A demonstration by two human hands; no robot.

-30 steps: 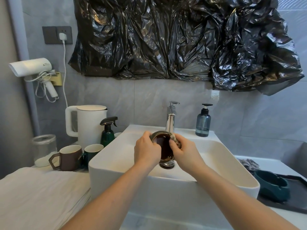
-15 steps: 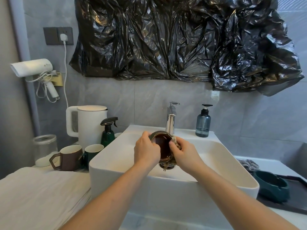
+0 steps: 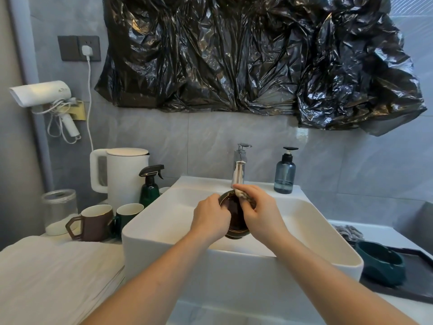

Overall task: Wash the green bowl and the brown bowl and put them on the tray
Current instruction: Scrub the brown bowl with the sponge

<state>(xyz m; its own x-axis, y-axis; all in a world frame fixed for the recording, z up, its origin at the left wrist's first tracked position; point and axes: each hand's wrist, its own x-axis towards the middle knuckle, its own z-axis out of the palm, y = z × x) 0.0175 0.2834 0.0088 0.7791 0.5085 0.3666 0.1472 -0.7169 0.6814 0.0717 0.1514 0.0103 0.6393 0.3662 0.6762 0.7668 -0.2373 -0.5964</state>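
**Brown bowl scrubbed over the sink**

At frame centre, the left hand (image 3: pixel 212 219) curls its fingers round the brown bowl (image 3: pixel 234 219), tilting it over the sink (image 3: pixel 164 221) so the right hand (image 3: pixel 260 211), pinching a cloth (image 3: pixel 242 194), can reach its rim. Lower right, the green bowl (image 3: pixel 380 263) sits on the tray (image 3: pixel 419 277).

Both forearms reach forward, hands meeting at the brown bowl (image 3: pixel 235 215).

The left hand (image 3: pixel 210 219) holds the bowl's left rim, fingers curled over the edge and knuckles up. The right hand (image 3: pixel 260 212) is at the bowl's right and upper rim, its fingers pinching a small pale cloth (image 3: pixel 242 194) against the rim. Both arms are bare, rising from the lower edge of the view and converging on the bowl, wrists roughly level.
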